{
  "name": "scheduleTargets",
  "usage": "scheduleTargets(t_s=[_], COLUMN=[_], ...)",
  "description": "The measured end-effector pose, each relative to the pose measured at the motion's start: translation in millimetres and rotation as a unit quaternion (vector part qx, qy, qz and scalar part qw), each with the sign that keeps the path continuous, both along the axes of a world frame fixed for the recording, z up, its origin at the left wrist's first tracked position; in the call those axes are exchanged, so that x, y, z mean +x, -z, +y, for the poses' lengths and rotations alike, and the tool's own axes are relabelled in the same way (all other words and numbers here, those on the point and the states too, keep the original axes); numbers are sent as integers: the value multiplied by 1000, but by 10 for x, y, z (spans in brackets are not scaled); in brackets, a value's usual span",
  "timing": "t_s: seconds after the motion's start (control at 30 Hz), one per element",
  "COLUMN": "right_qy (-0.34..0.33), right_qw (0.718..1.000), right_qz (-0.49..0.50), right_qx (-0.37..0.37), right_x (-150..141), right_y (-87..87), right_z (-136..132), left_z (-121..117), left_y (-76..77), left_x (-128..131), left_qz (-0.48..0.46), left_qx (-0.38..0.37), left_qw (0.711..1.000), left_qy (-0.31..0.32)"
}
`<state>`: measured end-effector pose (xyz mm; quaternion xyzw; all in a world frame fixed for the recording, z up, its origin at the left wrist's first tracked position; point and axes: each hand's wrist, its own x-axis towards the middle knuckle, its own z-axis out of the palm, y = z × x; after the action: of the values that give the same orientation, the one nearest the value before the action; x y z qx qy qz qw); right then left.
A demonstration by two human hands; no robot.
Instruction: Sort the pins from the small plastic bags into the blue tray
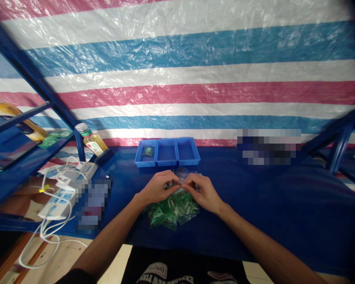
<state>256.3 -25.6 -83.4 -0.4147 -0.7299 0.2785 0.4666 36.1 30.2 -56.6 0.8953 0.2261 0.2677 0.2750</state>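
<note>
My left hand [162, 186] and my right hand [203, 192] meet fingertip to fingertip above the middle of a blue table. Both are closed in a pinch on what looks like a small clear plastic bag, mostly hidden by my fingers. Beneath them lies a heap of small clear bags [171, 211] with green pieces inside. More clear plastic [183, 172] shows just beyond my fingertips. Behind the hands stands a blue three-section tray [167, 157]. Its left section holds one small bag [148, 151] with a green piece.
On the left are a white power strip [57, 201] with tangled cables, a blurred-out flat object [93, 205] and a bottle of yellowish liquid [91, 140]. Blue frame bars [35, 79] rise at the sides. A striped plastic sheet [195, 94] hangs behind; a pixelated patch covers something at back right.
</note>
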Motion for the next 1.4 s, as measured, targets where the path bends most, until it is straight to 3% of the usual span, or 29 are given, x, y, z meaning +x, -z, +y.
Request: scheduleTargets(t_s=[0.5,0.67,0.83,1.03,1.23,1.4], right_qy=[-6,4,19,15,36,44], right_qw=[999,996,995,999,992,992], right_qz=[-12,65,86,46,91,86], right_qx=[-34,-67,-46,-14,-76,-76], right_x=[-32,-31,-29,9,58,98], right_y=[-9,64,102,7,24,-12], right_z=[-11,-19,-14,4,55,87], left_z=[13,14,0,3,24,21], left_y=[12,-11,25,15,12,7], left_x=[4,7,19,20,-48,-79], left_qz=[9,20,-28,-41,-106,-119], left_qx=[-10,-27,-67,-28,5,25], left_qw=[1000,999,996,998,991,988], left_qy=[-15,-29,-60,-43,-84,-95])
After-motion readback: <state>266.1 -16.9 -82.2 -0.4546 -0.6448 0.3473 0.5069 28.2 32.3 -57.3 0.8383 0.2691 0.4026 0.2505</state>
